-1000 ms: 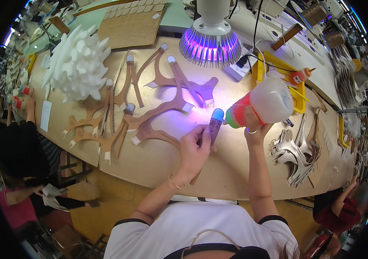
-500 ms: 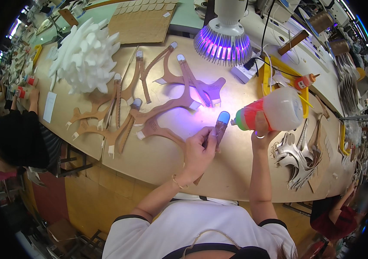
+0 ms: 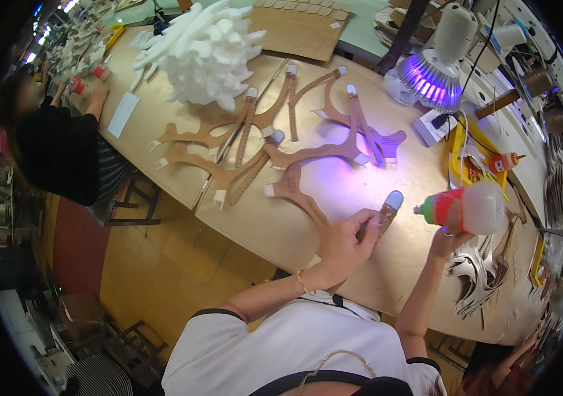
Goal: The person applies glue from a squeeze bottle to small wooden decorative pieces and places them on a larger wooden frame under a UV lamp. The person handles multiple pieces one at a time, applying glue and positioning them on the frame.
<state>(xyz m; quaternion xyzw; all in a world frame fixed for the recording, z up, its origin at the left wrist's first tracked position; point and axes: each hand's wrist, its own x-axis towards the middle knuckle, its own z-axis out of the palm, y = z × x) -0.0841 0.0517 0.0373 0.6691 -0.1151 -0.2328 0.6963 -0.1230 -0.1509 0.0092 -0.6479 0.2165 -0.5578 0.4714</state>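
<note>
My left hand (image 3: 351, 243) is closed around a brown strap (image 3: 387, 212) with a rounded, pale blue-white tip that sticks up past the fingers. The strap's lower end shows below my wrist. In my right hand (image 3: 452, 239) lies a translucent squeeze bottle (image 3: 485, 207) with a red label and a green cap, tipped sideways. Its nozzle points left at the strap's tip, with a small gap between. Beyond my left hand, several flat brown cut pieces (image 3: 317, 153) with branching arms and pale ends are spread over the table.
A lamp (image 3: 432, 80) casts purple light on the table (image 3: 228, 231). Behind are a white spiky bundle (image 3: 212, 56) and a brown board (image 3: 298, 30). To the right are a yellow tray (image 3: 454, 155), a small red bottle (image 3: 504, 162) and stacked pale cut pieces (image 3: 476, 274). A person (image 3: 57, 145) sits at left.
The view has turned, so the table's contents sit further right. Both hands have come slightly nearer to me, still holding strap and bottle. The gap between nozzle and tip looks a little wider.
</note>
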